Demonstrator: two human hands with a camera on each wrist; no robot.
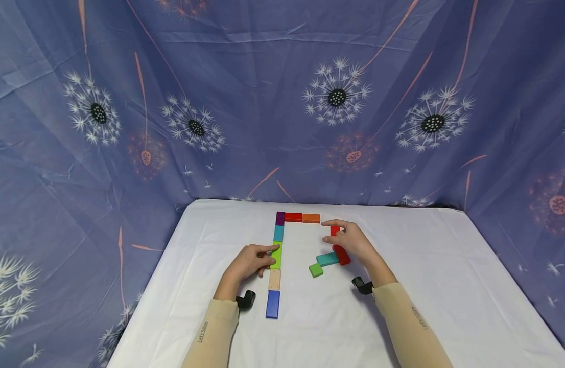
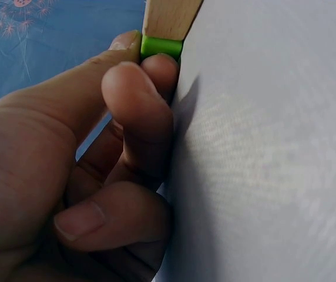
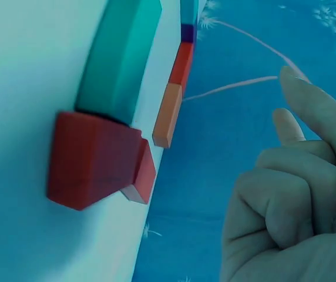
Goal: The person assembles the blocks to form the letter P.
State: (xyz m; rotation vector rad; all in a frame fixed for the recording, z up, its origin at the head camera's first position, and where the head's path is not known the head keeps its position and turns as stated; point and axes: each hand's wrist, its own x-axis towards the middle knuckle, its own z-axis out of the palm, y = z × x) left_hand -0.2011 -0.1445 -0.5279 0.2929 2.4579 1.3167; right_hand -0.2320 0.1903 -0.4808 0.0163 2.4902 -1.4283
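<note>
My left hand (image 1: 251,261) has its index finger and thumb at the long green block (image 1: 276,255), which it appears to pinch. In the left wrist view, fingertips touch that block's end beside a plain wooden block (image 2: 171,19); the other fingers are curled. This green block lies in a column with a purple block (image 1: 280,218), a teal block (image 1: 278,233) and a blue block (image 1: 273,304). My right hand (image 1: 353,240) hovers near a red block (image 1: 335,230), thumb and index finger apart, holding nothing. In the right wrist view its other fingers are bent.
From the purple block, a red block (image 1: 293,217) and an orange block (image 1: 311,218) run rightward. Loose on the white table (image 1: 402,245) lie another teal block (image 1: 327,259), a small green block (image 1: 316,270) and a red arched-looking block (image 1: 342,255). A patterned blue cloth (image 1: 264,102) hangs behind.
</note>
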